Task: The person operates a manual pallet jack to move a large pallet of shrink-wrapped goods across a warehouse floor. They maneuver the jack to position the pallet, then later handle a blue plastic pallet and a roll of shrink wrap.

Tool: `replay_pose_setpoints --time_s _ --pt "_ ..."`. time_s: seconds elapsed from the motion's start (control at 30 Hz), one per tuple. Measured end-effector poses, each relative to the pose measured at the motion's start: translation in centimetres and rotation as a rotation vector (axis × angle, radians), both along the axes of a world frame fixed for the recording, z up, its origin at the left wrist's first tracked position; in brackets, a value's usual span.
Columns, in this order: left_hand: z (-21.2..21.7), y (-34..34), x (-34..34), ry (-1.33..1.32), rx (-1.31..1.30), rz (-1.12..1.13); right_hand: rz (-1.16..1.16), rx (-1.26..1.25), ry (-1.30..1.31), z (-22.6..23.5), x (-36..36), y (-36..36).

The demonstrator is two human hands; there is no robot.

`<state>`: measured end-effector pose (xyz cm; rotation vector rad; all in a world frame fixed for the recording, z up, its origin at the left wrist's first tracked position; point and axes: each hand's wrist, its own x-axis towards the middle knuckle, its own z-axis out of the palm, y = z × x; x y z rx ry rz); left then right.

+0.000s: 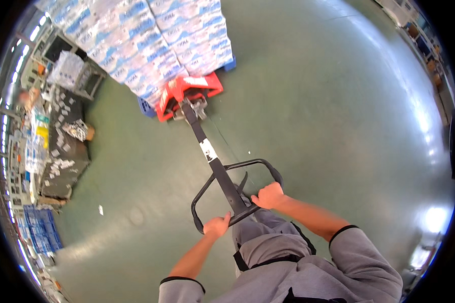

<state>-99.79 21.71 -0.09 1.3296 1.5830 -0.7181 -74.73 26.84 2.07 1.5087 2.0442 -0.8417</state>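
Bright; white glare on green floor point(308, 126); right forearm point(316, 217) blurred; edges strongly bent, corners black.

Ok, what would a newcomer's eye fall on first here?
Probably the bright red jack body above centre, by the tall stack of packages at upper left. Next would come the black handle mid-picture, its loop gripped by the left hand and right hand.

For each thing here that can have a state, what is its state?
Left hand: closed on the black handle
Right hand: closed on the black handle
Handle pole: tilted
Red pallet truck: close to the white packs, forks hidden
White packs: stacked
Blue pallet: under the packs, mostly hidden
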Motion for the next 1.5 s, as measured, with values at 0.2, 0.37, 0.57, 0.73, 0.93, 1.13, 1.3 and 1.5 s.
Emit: replay_pose_setpoints --time_s 0.2,0.37,0.57,0.73,0.93,1.13,1.3,1.5 --pt "17.3 11.8 -4.6 -0.035 0.280 0.114 -0.036 0.493 0.289 15.3 -2.9 10.9" --pt "23.9 18.2 -4.9 -0.047 0.363 0.199 -0.138 0.704 0.365 19.5 -4.9 17.3" --pt "18.8 13.4 -3.9 0.004 0.375 0.047 -0.102 0.783 0.395 14.6 -3.5 11.5" --pt "13.7 9.2 -2.9 -0.069 0.284 0.018 -0.113 0.763 0.429 8.8 -2.3 6.9" --pt "-1.5 0.2 -1.2 -0.125 0.274 -0.049 -0.017 0.405 0.188 -2.1 -0.6 0.4" --pt "-10.7 -2.9 0.8 -0.085 0.145 -0.061 0.066 -0.114 -0.017 -12.3 0.3 -2.7" --pt "-11.4 -3.9 1.4 -0.033 -0.001 0.013 -0.073 -0.077 -0.011 -15.6 0.4 -5.2" --pt "-8.3 -2.6 0.3 -0.117 -0.042 0.045 -0.059 -0.093 -0.043 -8.4 0.1 -3.0"
